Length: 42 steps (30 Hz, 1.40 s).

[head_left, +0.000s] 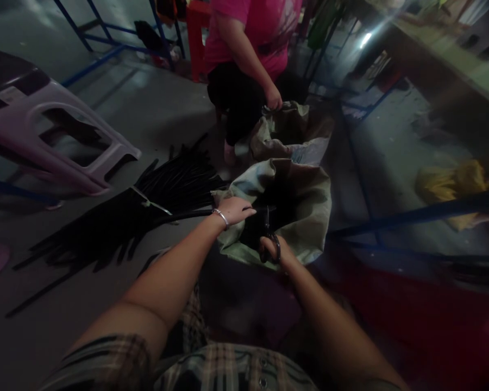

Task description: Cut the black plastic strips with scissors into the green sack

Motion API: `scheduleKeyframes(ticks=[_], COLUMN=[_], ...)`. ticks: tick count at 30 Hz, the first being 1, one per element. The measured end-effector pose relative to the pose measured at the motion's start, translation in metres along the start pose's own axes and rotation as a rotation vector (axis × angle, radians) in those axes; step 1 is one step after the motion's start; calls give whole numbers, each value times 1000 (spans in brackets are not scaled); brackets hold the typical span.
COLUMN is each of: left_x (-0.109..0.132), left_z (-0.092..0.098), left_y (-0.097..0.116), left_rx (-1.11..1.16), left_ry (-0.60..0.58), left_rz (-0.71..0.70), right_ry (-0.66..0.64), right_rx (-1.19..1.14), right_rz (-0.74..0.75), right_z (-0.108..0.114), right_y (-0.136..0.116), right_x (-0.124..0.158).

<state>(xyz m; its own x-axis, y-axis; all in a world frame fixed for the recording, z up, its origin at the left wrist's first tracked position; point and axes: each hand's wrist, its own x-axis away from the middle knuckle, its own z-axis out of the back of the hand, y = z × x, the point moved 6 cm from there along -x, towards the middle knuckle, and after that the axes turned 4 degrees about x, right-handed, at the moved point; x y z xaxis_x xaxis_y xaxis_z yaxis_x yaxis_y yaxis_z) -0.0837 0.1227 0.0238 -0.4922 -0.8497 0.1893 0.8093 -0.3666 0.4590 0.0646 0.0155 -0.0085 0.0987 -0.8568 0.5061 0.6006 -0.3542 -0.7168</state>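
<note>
The left hand (236, 210), wearing a silver bangle, is holding a thin black strip (187, 215) over a green woven sack (303, 217), apart from the right hand (274, 251), which is gripping black-handled scissors (270, 247). A large fanned pile of black strips (118, 228) is remaining on the grey concrete floor (146, 122).

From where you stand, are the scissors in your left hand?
No, the scissors are in your right hand, and your left hand holds a black strip.

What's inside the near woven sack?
The near woven sack shows a dark mass, perhaps black strips, at its mouth; shadow hides anything deeper, and the bottom cannot be seen.
</note>
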Motion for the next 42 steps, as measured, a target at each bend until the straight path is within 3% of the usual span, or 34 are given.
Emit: scheduleKeyframes(ticks=[5,12,21,26,34,42], left_x=[1,3,5,2,3,3], left_z=[-1,0,3,4,6,-1], left_y=[4,1,3,2,12,16], left_rx=[3,-28,21,81,267,351], left_ry=[-36,-18,-4,21,25,-30], left_rz=[-49,0,-5,-2,-72,-112], right_ry=[-13,78,170,95,-12,31], right_rx=[-12,-187,-224,-235,-39,84], right_rz=[9,-108,-103,-82,76,114], right_z=[1,1,4,2,-2,0], right_y=[1,0,0,2,0,1], right_x=[-2,3,4,1,0,-1])
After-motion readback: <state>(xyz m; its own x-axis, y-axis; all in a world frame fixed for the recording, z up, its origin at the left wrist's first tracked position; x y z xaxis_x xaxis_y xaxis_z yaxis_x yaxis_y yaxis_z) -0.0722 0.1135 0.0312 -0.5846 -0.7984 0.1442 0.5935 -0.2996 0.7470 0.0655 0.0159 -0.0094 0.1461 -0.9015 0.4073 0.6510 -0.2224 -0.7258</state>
